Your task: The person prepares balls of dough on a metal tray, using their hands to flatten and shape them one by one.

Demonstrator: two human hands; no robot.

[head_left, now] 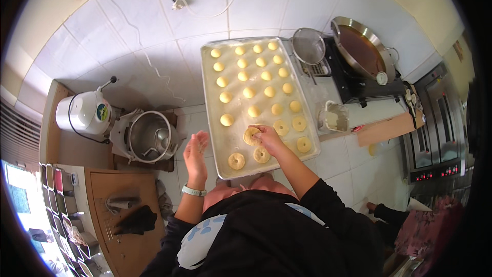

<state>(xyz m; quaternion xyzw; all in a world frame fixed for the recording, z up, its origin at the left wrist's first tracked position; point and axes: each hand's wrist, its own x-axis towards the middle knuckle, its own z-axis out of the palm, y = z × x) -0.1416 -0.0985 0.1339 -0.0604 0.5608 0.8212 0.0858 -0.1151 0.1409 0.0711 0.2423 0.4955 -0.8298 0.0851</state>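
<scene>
A large floured tray (233,136) lies before me, with rows of round dough balls (249,92) over its far and middle part. Several flattened dough rings with a hole in the centre, such as this one (236,161), lie at its near end and near right side. My right hand (269,141) is closed on a dough ring (251,136) over the near middle of the tray, its fingers at the ring's right edge. My left hand (196,155) is raised just left of the tray, fingers stretched out, holding nothing. A pale band circles the left wrist.
Right of the tray are a strainer (308,46), a plastic container (335,118) and a wide pan of brown liquid (359,51) with a dial thermometer on a black stove (353,90). A mixer (84,113) with a metal bowl (149,136) stands left. Another person's patterned clothing (428,228) shows lower right.
</scene>
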